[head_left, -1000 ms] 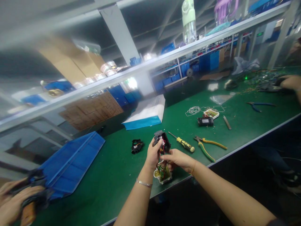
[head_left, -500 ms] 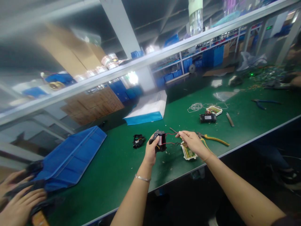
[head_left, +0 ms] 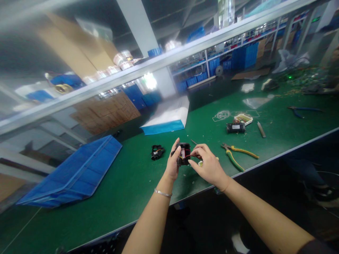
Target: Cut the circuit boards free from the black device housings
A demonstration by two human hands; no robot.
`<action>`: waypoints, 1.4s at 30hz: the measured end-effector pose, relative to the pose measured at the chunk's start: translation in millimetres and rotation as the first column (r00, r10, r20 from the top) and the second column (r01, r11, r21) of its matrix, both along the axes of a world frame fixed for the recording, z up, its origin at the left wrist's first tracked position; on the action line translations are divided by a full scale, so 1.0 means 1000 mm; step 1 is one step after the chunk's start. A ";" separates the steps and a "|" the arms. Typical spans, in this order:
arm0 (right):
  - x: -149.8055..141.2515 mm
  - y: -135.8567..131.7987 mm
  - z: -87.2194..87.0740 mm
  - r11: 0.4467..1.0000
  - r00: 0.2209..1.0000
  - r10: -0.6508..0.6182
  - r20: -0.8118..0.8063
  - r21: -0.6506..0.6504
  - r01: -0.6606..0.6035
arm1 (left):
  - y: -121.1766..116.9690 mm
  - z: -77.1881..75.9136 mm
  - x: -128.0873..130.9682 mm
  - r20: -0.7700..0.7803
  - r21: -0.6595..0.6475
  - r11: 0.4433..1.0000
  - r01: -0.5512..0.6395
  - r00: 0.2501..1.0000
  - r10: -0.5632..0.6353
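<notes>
My left hand (head_left: 172, 165) is wrapped round a small black plastic housing (head_left: 186, 160), held above the green table with its open side showing red and yellow wires inside. My right hand (head_left: 209, 165) is at the housing's right side, thumb and forefinger pinching a red wire (head_left: 187, 155) at the opening. Behind the right hand, a green circuit board in a white frame (head_left: 200, 163) is mostly hidden. On the table left of my hands lies a second black plastic part (head_left: 157, 152) with wires. Pliers with yellow and green handles (head_left: 234, 158) rest to the right, jaws parted.
A blue bin (head_left: 76, 173) stands at the left, and a white-and-blue package (head_left: 166, 118) at the back. Farther right are a black cylindrical part (head_left: 235, 127), a white-framed board (head_left: 244, 119), a grey stick (head_left: 261, 129) and blue-handled pliers (head_left: 304, 109). A shelf rail (head_left: 148, 72) crosses above.
My right hand has come left to the housing, bringing the wire in. The housing has turned, its opening facing me more. Another person's hands at the left have gone from view.
</notes>
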State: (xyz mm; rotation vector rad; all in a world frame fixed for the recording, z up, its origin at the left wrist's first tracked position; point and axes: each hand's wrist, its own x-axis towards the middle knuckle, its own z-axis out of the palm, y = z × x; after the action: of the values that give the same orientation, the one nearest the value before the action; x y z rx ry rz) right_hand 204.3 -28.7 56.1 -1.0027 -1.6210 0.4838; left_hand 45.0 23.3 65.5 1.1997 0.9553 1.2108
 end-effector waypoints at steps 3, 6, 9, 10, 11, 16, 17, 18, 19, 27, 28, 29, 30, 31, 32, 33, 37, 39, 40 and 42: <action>-0.003 -0.001 -0.003 0.999 0.988 -0.030 0.151 -0.039 0.036 | -0.002 0.000 0.002 -0.047 0.057 0.997 -0.048 0.998 0.051; -0.002 -0.002 -0.004 0.991 0.939 -0.111 0.325 -0.036 0.129 | -0.004 0.002 0.005 -0.092 0.098 0.994 -0.052 0.994 0.061; -0.005 -0.009 -0.002 0.985 0.880 -0.137 0.455 -0.035 0.171 | -0.005 0.003 0.007 -0.118 0.146 0.988 -0.050 0.991 0.067; -0.007 -0.012 -0.002 0.986 0.872 -0.129 0.472 -0.032 0.163 | -0.005 0.003 0.007 -0.123 0.157 0.986 -0.048 0.990 0.068; -0.008 -0.015 -0.002 0.989 0.871 -0.120 0.476 -0.022 0.149 | -0.006 0.003 0.006 -0.132 0.164 0.986 -0.044 0.989 0.066; -0.005 -0.010 -0.004 0.982 0.913 -0.186 0.364 0.042 0.184 | -0.008 0.001 0.006 -0.241 0.171 0.985 0.013 0.970 0.029; -0.001 -0.005 -0.003 0.977 0.918 -0.211 0.336 0.033 0.213 | -0.009 0.000 0.007 -0.261 0.167 0.985 0.035 0.965 0.010; 0.002 0.000 -0.002 0.972 0.922 -0.228 0.313 0.020 0.234 | -0.009 0.000 0.008 -0.274 0.163 0.985 0.057 0.962 -0.011; 0.005 0.004 -0.001 0.969 0.925 -0.237 0.297 0.009 0.246 | -0.008 -0.001 0.009 -0.281 0.162 0.984 0.076 0.959 -0.028; -0.008 -0.015 -0.013 0.990 0.888 -0.136 0.438 0.020 0.142 | 0.010 -0.013 0.004 -0.311 0.256 0.965 -0.057 0.941 0.137; -0.010 -0.019 -0.016 0.991 0.888 -0.125 0.443 0.009 0.135 | 0.012 -0.014 0.001 -0.302 0.246 0.967 -0.075 0.942 0.150; -0.011 -0.021 -0.019 0.991 0.888 -0.118 0.444 -0.006 0.134 | 0.013 -0.015 -0.001 -0.294 0.233 0.968 -0.091 0.942 0.159; -0.011 -0.022 -0.021 0.990 0.890 -0.113 0.442 -0.024 0.137 | 0.013 -0.015 -0.003 -0.287 0.221 0.969 -0.108 0.943 0.171; -0.010 -0.022 -0.022 0.990 0.890 -0.103 0.444 -0.045 0.137 | 0.014 -0.015 -0.005 -0.282 0.214 0.969 -0.126 0.941 0.185; -0.008 -0.021 -0.023 0.988 0.889 -0.093 0.448 -0.072 0.140 | 0.013 -0.014 -0.007 -0.282 0.209 0.968 -0.140 0.939 0.197; -0.005 -0.020 -0.023 0.983 0.886 -0.087 0.456 -0.108 0.152 | 0.013 -0.013 -0.007 -0.289 0.207 0.967 -0.147 0.935 0.204; 0.004 -0.016 -0.025 0.928 0.835 -0.041 0.548 -0.290 0.235 | 0.007 -0.011 -0.003 -0.372 0.232 0.970 -0.072 0.915 0.157; 0.007 -0.016 -0.027 0.919 0.792 0.076 0.606 -0.351 0.180 | 0.004 -0.011 0.000 -0.402 0.255 0.966 -0.034 0.905 0.138; 0.008 -0.016 -0.028 0.922 0.769 0.135 0.625 -0.364 0.134 | 0.003 -0.011 0.001 -0.406 0.263 0.964 -0.029 0.903 0.138; 0.011 -0.015 -0.029 0.930 0.735 0.193 0.650 -0.361 0.074 | 0.001 -0.011 0.002 -0.391 0.258 0.965 -0.050 0.908 0.152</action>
State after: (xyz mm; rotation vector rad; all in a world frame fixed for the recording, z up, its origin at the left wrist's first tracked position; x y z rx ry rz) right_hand 215.6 -44.2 26.8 -1.5372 -2.2793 0.5046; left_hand 47.2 24.5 54.4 1.6609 1.2142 1.2072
